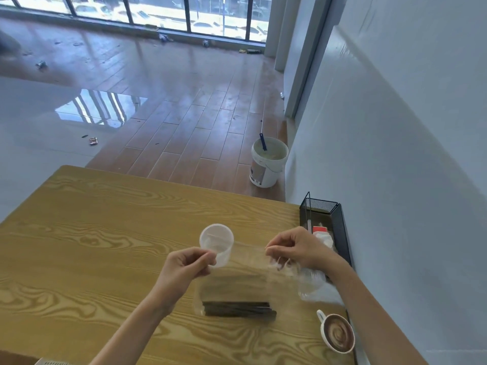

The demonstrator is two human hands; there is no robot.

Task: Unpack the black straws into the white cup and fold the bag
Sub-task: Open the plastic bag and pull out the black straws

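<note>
My clear bag hangs upright just before the empty white cup, black straws lying crosswise at its bottom.

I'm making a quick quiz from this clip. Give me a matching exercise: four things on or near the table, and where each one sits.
Things:
1. white cup
2. black straws
3. coffee mug
4. white bucket

Places:
A. on the floor by the wall
B. at the table's near right edge
C. inside the clear bag held up by both hands
D. upright on the table, behind the left hand

Pairs: 1-D, 2-C, 3-B, 4-A
</note>
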